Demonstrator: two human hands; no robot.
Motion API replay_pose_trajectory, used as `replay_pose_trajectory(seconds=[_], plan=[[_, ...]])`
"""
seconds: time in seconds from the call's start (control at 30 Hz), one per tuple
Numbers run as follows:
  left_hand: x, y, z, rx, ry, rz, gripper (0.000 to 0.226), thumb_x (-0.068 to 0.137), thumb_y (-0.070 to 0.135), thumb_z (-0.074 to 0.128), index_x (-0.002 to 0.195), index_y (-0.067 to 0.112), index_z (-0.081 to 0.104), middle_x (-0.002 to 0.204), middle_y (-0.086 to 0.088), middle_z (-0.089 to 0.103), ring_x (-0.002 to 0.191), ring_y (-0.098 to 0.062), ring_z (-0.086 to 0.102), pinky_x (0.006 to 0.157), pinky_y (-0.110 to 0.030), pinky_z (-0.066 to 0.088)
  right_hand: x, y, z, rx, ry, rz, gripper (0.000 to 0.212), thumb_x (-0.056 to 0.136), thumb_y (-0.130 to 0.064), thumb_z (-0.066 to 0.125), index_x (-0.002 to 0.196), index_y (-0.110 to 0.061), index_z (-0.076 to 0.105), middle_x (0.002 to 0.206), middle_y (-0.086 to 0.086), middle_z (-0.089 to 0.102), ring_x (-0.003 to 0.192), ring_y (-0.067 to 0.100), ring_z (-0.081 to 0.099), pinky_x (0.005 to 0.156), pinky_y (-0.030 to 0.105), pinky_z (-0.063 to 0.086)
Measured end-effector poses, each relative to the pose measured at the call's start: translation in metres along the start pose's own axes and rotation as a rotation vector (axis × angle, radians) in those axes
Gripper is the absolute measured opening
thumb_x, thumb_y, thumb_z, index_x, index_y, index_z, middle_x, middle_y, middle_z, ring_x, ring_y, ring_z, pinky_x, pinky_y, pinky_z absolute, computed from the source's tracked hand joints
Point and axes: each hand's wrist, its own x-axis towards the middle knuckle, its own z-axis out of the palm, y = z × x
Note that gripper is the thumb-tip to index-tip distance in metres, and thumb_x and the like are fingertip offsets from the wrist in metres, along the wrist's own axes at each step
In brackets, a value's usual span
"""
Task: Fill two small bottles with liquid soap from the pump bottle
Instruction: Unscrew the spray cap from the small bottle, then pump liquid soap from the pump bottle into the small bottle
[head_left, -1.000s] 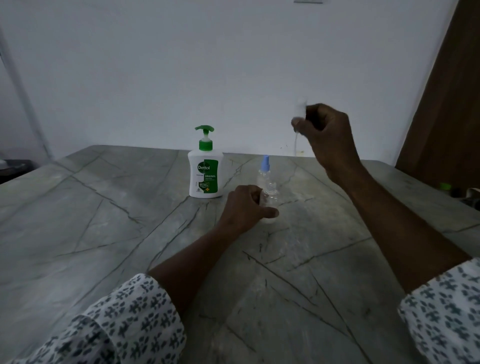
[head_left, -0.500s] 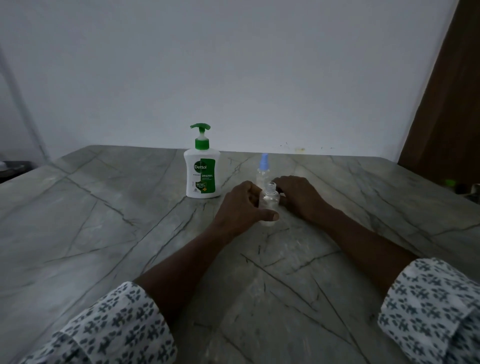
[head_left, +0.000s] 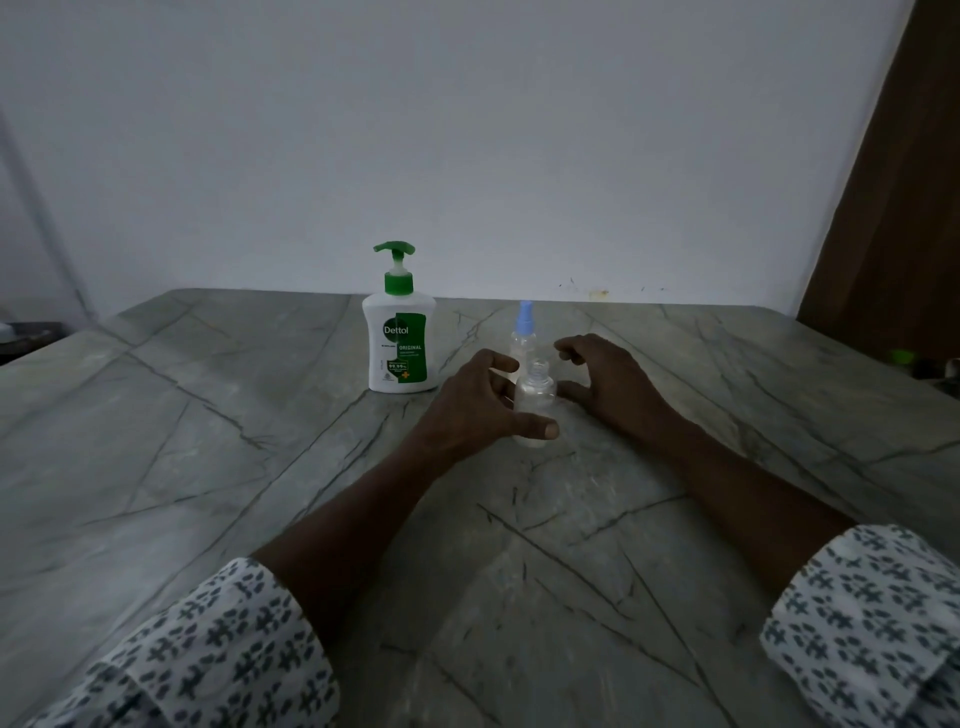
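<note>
A white pump bottle (head_left: 399, 347) with a green pump and label stands upright on the grey stone table (head_left: 208, 467). Just right of it, a small clear bottle (head_left: 534, 400) stands uncapped, and my left hand (head_left: 478, 405) grips it from the left. Behind it stands a second small clear bottle (head_left: 523, 332) with a blue spray cap on. My right hand (head_left: 605, 379) rests on the table just right of both small bottles, fingers curled apart and holding nothing visible. The removed cap is not visible.
The table runs back to a white wall. A brown wooden panel (head_left: 893, 208) rises at the right. Small dark and green items (head_left: 904, 358) sit past the table's right edge, and a dark object (head_left: 26, 335) lies at the far left.
My right hand came down from above, where it held a removed spray cap with its tube, to the table beside the small bottles, then opened slightly. My left hand stayed on the uncapped bottle.
</note>
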Motion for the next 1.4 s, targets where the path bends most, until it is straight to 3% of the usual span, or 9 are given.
replay_pose_trajectory(seconds=[0.13, 0.3, 0.53, 0.67, 0.83, 0.93, 1.1, 1.23, 1.4], plan=[[-0.003, 0.004, -0.003, 0.017, -0.058, -0.023, 0.089, 0.062, 0.032, 0.095, 0.135, 0.015, 0.047, 0.111, 0.001, 0.064, 0.101, -0.016, 0.064, 0.094, -0.043, 0.056, -0.007, -0.010, -0.022, 0.218, 0.027, 0.081, 0.050, 0.078, 0.006, 0.064, 0.124, -0.011, 0.060, 0.123, 0.003, 0.063, 0.107, 0.011, 0.058, 0.089, 0.023, 0.047], [-0.009, 0.004, -0.002, 0.055, 0.010, 0.026, 0.061, 0.066, 0.024, 0.093, 0.116, 0.018, 0.058, 0.105, -0.002, 0.069, 0.094, -0.020, 0.067, 0.088, -0.044, 0.059, -0.027, -0.033, -0.050, 0.706, -0.145, 0.153, 0.047, 0.078, 0.010, 0.065, 0.121, -0.009, 0.063, 0.113, 0.004, 0.070, 0.102, 0.019, 0.066, 0.085, 0.034, 0.058], [-0.014, 0.008, -0.006, 0.025, -0.105, 0.009, 0.079, 0.067, 0.012, 0.091, 0.134, 0.015, 0.049, 0.106, -0.005, 0.073, 0.094, -0.020, 0.071, 0.089, -0.041, 0.060, -0.044, -0.055, -0.032, 0.492, -0.177, 0.112, 0.044, 0.074, -0.030, 0.083, 0.113, -0.016, 0.068, 0.099, -0.001, 0.073, 0.090, 0.017, 0.069, 0.084, 0.042, 0.058], [-0.012, 0.015, -0.027, 0.112, -0.135, -0.003, 0.055, 0.078, 0.000, 0.078, 0.128, 0.007, 0.057, 0.101, -0.008, 0.072, 0.089, -0.020, 0.070, 0.082, -0.034, 0.060, -0.046, -0.052, -0.029, 0.452, -0.183, 0.119, 0.036, 0.075, -0.034, 0.081, 0.105, -0.019, 0.070, 0.093, 0.002, 0.074, 0.086, 0.022, 0.070, 0.081, 0.048, 0.056], [-0.009, 0.018, -0.060, 0.229, 0.598, -0.042, 0.017, 0.085, 0.029, 0.073, 0.088, 0.013, 0.075, 0.082, -0.004, 0.074, 0.073, -0.020, 0.066, 0.068, -0.029, 0.048, -0.048, -0.051, -0.029, 0.449, -0.178, 0.125, 0.032, 0.074, -0.035, 0.082, 0.100, -0.023, 0.069, 0.089, 0.001, 0.073, 0.084, 0.019, 0.070, 0.079, 0.040, 0.055], [0.000, 0.004, -0.080, 0.009, 0.939, -0.147, 0.045, 0.081, 0.028, 0.076, 0.117, 0.005, 0.062, 0.117, -0.014, 0.066, 0.105, -0.028, 0.061, 0.079, -0.032, 0.043, -0.047, -0.048, -0.028, 0.445, -0.179, 0.126, 0.032, 0.072, -0.037, 0.083, 0.098, -0.022, 0.070, 0.089, 0.003, 0.074, 0.083, 0.020, 0.070, 0.078, 0.041, 0.055], [0.019, -0.034, -0.099, -0.486, 0.399, -0.257, 0.103, 0.081, 0.003, 0.079, 0.158, 0.008, 0.011, 0.147, -0.021, 0.044, 0.116, -0.028, 0.050, 0.093, -0.041, 0.042, -0.048, -0.047, -0.027, 0.442, -0.174, 0.126, 0.033, 0.071, -0.036, 0.084, 0.097, -0.025, 0.068, 0.089, -0.001, 0.073, 0.082, 0.013, 0.069, 0.075, 0.031, 0.055], [0.025, -0.054, -0.093, -0.408, 0.372, -0.188, 0.081, 0.076, -0.001, 0.080, 0.147, 0.009, 0.041, 0.127, -0.017, 0.067, 0.104, -0.028, 0.068, 0.091, -0.043, 0.053, -0.048, -0.049, -0.028, 0.447, -0.156, 0.113, 0.041, 0.070, -0.031, 0.085, 0.103, -0.034, 0.061, 0.088, -0.011, 0.071, 0.077, -0.002, 0.065, 0.063, 0.008, 0.047], [0.021, -0.052, -0.094, -0.281, 0.369, -0.123, 0.084, 0.060, 0.028, 0.089, 0.134, 0.014, 0.053, 0.116, -0.012, 0.070, 0.101, -0.031, 0.069, 0.088, -0.052, 0.059, -0.048, -0.049, -0.027, 0.428, -0.173, 0.108, 0.039, 0.071, -0.035, 0.084, 0.106, -0.029, 0.067, 0.090, -0.008, 0.073, 0.078, 0.001, 0.067, 0.068, 0.017, 0.052]])
